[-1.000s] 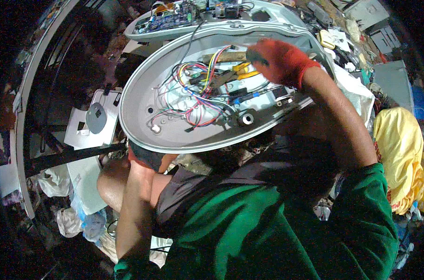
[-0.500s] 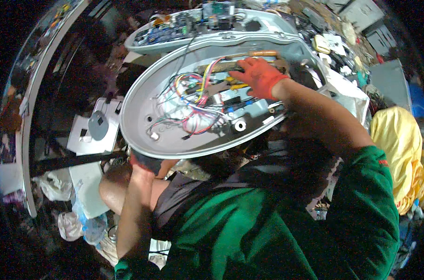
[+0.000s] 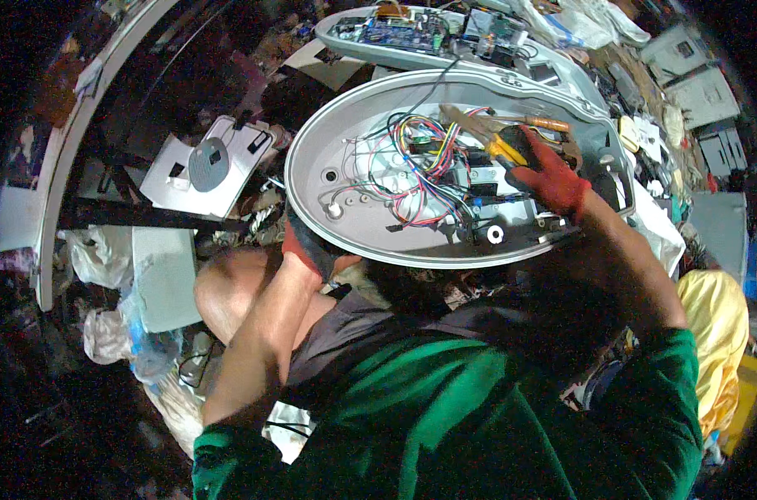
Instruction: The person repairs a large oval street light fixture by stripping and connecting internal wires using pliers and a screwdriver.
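Observation:
A large oval grey plastic housing [image 3: 312, 167] rests tilted over my lap, its open side up. Coloured wires [image 3: 428, 167] run in loops across its inside, among metal parts and connectors. My right hand [image 3: 553, 177], in a red glove, is closed around a yellow-handled hand tool [image 3: 505, 151]. The tool's flat, rusty-looking metal end points up-left over the wires. Beside it in the housing lies another tool with an orange-brown handle [image 3: 548, 124]. My left hand [image 3: 307, 250], in a red and dark glove, holds the housing at its lower left rim; its fingers are mostly hidden underneath.
Behind the housing lies a matching grey shell [image 3: 345, 37] bearing circuit boards [image 3: 395, 33]. White panels with a grey oval piece [image 3: 209, 164] lie at left. Plastic bags [image 3: 103, 258] and a pale box [image 3: 163, 279] are lower left. A yellow sack [image 3: 716, 333] stands at right, near scattered scrap.
My right hand has picked up the yellow-handled tool from inside the housing and raised it. The view has shifted, so the housing appears farther right. My left hand stays at its rim.

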`<control>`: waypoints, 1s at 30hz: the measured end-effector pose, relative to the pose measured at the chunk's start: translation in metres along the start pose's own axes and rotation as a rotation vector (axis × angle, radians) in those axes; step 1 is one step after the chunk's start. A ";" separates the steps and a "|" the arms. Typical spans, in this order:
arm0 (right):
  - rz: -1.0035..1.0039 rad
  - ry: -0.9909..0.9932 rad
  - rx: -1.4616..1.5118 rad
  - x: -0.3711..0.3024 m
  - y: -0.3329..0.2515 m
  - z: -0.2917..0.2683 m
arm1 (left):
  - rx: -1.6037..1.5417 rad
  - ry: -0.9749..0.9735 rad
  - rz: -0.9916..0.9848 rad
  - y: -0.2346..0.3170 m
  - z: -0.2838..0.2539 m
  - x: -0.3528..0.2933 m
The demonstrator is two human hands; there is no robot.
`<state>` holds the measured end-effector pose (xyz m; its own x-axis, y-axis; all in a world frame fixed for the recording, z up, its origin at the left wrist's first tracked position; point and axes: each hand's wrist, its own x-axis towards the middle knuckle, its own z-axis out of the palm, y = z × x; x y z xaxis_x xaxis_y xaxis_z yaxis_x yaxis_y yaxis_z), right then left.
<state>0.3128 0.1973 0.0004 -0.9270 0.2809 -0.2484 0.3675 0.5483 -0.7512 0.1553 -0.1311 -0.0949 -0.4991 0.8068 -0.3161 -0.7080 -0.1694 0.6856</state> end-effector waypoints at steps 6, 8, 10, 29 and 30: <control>-0.410 -0.139 -0.127 0.004 -0.071 0.051 | -0.506 0.055 -0.110 0.006 0.014 0.003; -0.347 -0.256 -0.255 0.014 -0.082 0.068 | -0.521 0.127 -0.117 0.003 0.004 0.001; -0.199 -0.407 -0.421 0.024 -0.074 0.088 | -0.548 0.199 -0.126 -0.001 -0.001 -0.001; -0.407 -0.414 -0.489 0.048 -0.060 0.121 | -0.465 0.302 -0.010 -0.006 -0.006 0.000; -0.437 -0.368 -0.461 0.051 -0.060 0.120 | -0.474 0.310 -0.011 -0.007 -0.010 -0.001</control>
<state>0.2344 0.0840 -0.0405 -0.9314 -0.2775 -0.2356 -0.1222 0.8481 -0.5156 0.1561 -0.1366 -0.1062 -0.5630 0.6184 -0.5483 -0.8254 -0.4550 0.3343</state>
